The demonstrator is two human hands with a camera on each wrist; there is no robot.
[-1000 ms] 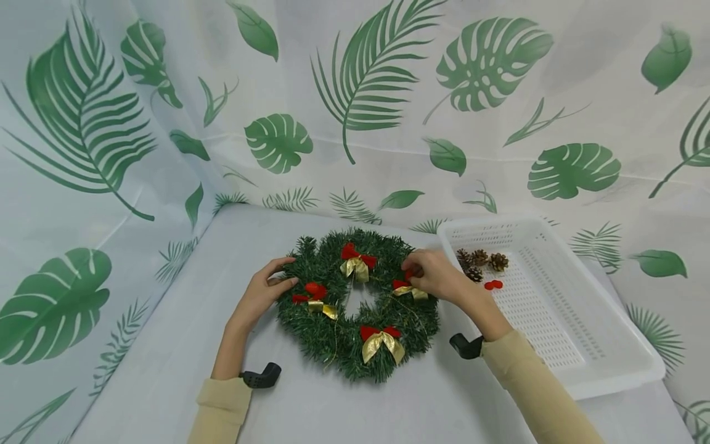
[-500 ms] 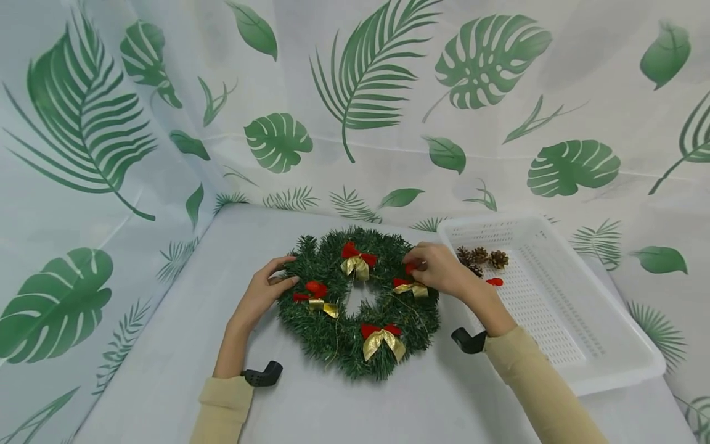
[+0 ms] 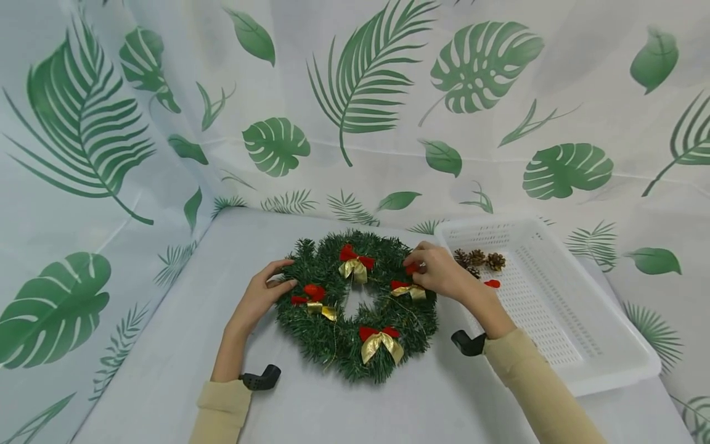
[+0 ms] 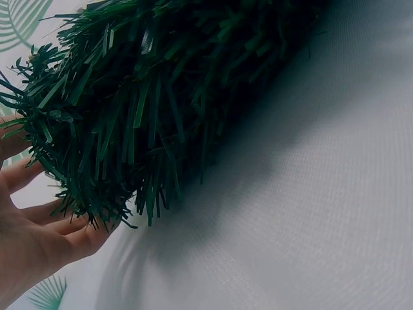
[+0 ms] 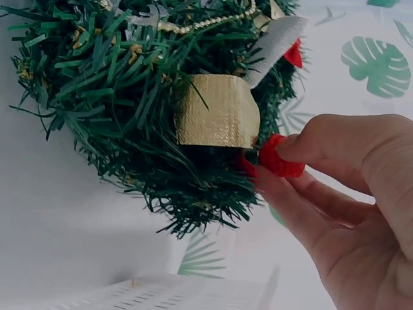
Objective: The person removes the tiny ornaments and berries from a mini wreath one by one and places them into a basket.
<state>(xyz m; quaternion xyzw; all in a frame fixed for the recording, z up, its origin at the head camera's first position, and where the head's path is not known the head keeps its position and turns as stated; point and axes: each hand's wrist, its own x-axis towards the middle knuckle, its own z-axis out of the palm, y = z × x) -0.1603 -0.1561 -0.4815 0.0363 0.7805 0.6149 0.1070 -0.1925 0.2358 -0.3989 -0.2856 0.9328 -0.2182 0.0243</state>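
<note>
A green artificial wreath (image 3: 316, 333) lies on the white-covered table, trimmed with several red-and-gold bows. A red round ornament (image 3: 315, 291) sits by the left bow (image 3: 322, 309). My left hand (image 3: 259, 297) grips the wreath's left edge; in the left wrist view its fingers (image 4: 77, 242) reach round the green tips. At the wreath's upper right, my right hand (image 3: 440, 271) pinches a small red berry-like ornament (image 5: 281, 158) between thumb and fingers, right against the greenery. Just beside it is the right bow (image 3: 409, 291), whose gold loop (image 5: 216, 113) shows large in the right wrist view.
A white perforated plastic basket (image 3: 610, 327) stands to the right, close to my right forearm. Several pine cones (image 3: 495, 261) and a red piece (image 3: 492, 283) lie inside it. Behind the table hangs a white cloth (image 3: 388, 179) with green leaf prints.
My right hand has shifted very slightly at the wreath's upper right, still pinching the red ornament. My left hand keeps its grip, and the wreath stays in place.
</note>
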